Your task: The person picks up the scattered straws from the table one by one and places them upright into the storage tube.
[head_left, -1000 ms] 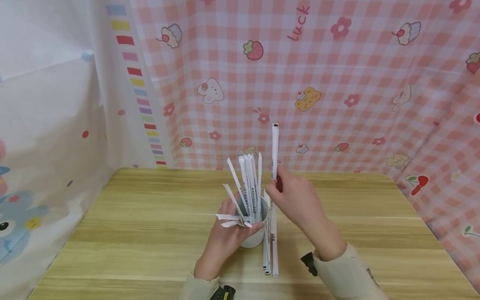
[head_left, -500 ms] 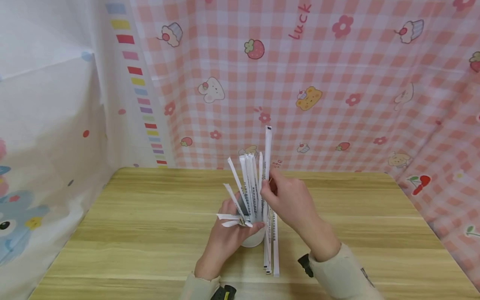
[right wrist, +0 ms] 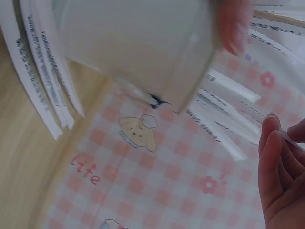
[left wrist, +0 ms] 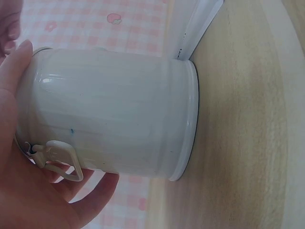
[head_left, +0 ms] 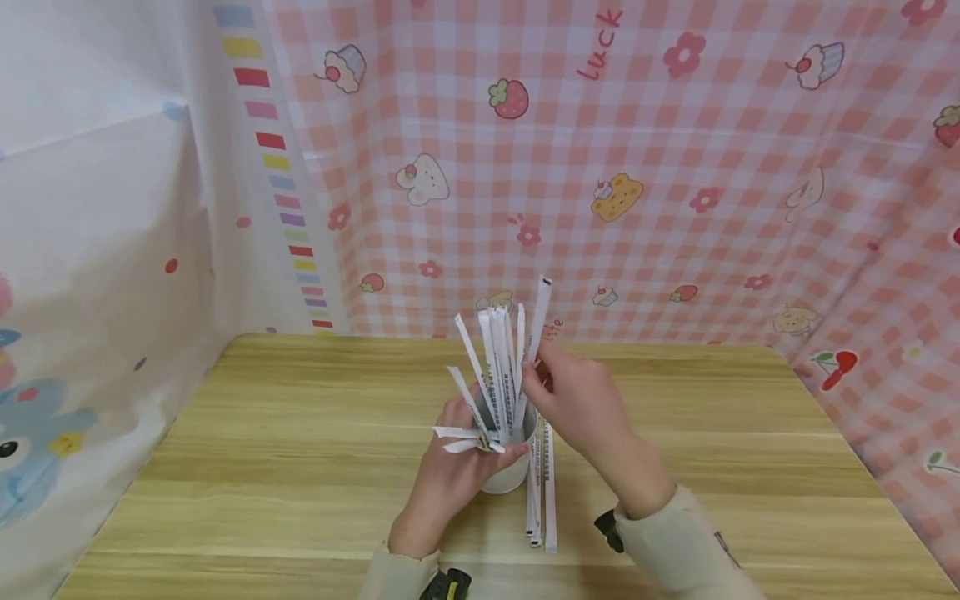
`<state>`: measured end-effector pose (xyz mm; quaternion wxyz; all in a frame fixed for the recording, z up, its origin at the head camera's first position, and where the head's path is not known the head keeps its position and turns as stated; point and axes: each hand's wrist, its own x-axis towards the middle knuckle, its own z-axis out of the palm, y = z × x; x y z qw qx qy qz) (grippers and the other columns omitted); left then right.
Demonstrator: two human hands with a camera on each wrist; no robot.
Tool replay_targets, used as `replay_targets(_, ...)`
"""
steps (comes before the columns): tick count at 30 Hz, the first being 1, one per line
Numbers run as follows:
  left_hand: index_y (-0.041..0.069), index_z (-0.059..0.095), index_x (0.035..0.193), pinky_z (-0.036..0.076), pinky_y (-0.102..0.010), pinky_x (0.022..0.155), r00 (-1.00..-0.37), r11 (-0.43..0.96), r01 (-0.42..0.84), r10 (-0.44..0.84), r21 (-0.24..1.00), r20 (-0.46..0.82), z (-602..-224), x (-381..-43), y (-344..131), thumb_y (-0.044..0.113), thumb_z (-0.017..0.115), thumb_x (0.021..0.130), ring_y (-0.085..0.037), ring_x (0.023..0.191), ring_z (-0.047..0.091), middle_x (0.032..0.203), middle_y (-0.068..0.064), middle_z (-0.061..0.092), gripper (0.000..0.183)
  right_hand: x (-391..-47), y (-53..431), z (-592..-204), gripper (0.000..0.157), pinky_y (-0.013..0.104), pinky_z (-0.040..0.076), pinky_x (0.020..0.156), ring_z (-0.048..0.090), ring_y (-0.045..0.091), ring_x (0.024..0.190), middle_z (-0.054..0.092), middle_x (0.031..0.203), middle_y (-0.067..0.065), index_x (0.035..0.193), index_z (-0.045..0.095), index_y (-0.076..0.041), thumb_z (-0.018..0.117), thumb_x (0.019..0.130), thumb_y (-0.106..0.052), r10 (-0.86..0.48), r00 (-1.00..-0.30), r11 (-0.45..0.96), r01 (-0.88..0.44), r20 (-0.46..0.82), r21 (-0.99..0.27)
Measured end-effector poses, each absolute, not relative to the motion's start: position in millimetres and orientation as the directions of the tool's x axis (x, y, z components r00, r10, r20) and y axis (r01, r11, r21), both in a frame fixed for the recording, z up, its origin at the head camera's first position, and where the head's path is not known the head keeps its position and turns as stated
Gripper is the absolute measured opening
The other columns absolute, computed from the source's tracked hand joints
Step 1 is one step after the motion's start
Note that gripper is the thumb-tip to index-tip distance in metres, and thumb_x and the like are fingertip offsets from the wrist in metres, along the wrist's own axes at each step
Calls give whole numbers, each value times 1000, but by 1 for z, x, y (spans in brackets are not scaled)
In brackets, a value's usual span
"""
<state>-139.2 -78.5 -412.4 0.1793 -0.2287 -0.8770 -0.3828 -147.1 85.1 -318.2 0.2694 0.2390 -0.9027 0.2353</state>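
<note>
My left hand (head_left: 453, 487) grips a small white metal bucket (head_left: 508, 478) around its side, thumb along the rim. In the left wrist view the bucket (left wrist: 109, 105) stands upright on the table, a wire handle (left wrist: 66, 162) hanging at its side. Several paper-wrapped straws (head_left: 491, 367) lean inside it, and a few short ends (head_left: 453, 434) stick out low to the left. Above the right rim my right hand (head_left: 592, 400) pinches one paper-wrapped straw (head_left: 539, 317) between thumb and fingers, its black-tipped end up. Its lower end reaches the bucket mouth beside the others.
Several wrapped straws (head_left: 551, 504) lie on the wooden table (head_left: 300, 467), right of the bucket. A pink checked cloth (head_left: 660, 267) hangs behind the table, and a white patterned cloth (head_left: 97, 267) hangs on the left.
The right hand has moved left and brought its straw from beside the bucket to the rim; the straw has come down and leans right. The left hand stays on the bucket.
</note>
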Motion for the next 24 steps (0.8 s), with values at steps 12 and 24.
replay_targets(12,14,45,127,34,-38,92,-812,602,562,270,567,518,-410,-140,-79,43,73,69,-22,111,41,118,3,51,71,-156,83,-354,10,19,33,41,40,2,44,50,55,-10,79,57,-14,59,83,-22,-310,-849,822,-465,427,-329)
replay_targets(24,16,41,129,37,-36,89,-817,548,560,241,621,524,-412,-140,-78,34,79,63,-20,111,41,121,4,50,78,-158,84,-365,8,20,36,42,42,4,45,51,57,-10,85,61,-13,60,82,-21,-296,-898,829,-411,326,-379)
